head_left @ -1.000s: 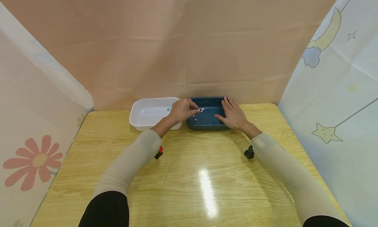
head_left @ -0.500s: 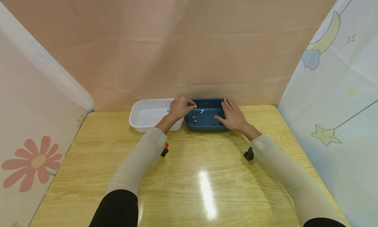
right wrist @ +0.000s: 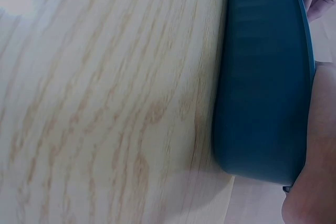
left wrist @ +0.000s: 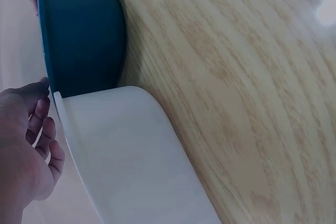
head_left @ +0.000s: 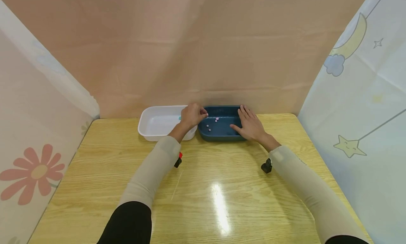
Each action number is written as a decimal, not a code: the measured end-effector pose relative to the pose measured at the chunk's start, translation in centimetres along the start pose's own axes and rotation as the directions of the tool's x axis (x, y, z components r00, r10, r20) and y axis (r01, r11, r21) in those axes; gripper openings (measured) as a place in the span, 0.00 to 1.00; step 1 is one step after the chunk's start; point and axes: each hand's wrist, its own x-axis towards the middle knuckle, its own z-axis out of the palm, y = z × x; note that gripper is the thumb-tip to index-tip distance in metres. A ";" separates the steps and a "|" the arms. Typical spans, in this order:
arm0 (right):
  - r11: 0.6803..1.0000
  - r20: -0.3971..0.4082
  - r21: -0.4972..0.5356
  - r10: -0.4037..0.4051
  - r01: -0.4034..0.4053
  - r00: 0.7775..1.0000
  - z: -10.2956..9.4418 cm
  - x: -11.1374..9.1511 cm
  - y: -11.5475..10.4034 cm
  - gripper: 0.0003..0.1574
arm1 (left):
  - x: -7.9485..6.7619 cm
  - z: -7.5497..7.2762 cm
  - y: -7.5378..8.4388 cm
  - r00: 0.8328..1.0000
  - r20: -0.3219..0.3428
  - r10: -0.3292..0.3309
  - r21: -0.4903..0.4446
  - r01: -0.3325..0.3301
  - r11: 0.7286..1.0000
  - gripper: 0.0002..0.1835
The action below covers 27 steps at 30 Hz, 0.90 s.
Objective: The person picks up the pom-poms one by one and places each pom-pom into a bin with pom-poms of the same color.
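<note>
My left hand (head_left: pixel 191 115) is above the meeting rims of a white tray (head_left: pixel 143 131) and a dark blue tray (head_left: pixel 222 138). Between thumb and forefinger it pinches a small pink ball (head_left: pixel 207 115). Several similar pink balls (head_left: pixel 217 119) lie on the blue tray's floor. Part of a small teal ball (head_left: pixel 180 118) shows in the white tray beside the left hand. My right hand (head_left: pixel 250 124) rests on the right end of the blue tray, fingers straight and thumb spread inside. The left wrist view shows the hand (left wrist: pixel 26 145) beside the white tray's rim; the ball cannot be made out there.
Both trays stand side by side at the back of a wooden table (head_left: pixel 196 194), against a brown backdrop (head_left: pixel 196 53). Patterned panels (head_left: pixel 364 131) close in both sides. A small black device (head_left: pixel 266 165) sits at the right wrist, and a black and red one (head_left: pixel 178 160) at the left.
My left hand has lifted a pink ball from the blue tray and drawn it up and left toward the white tray. The right hand has stayed on the blue tray.
</note>
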 end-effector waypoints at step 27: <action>0.998 0.051 -0.055 -0.023 0.025 0.998 -1.0 0.3 1.1 0.60 | -1.3 -1.9 -0.8 0.996 -0.049 0.073 0.007 -0.072 0.997 0.16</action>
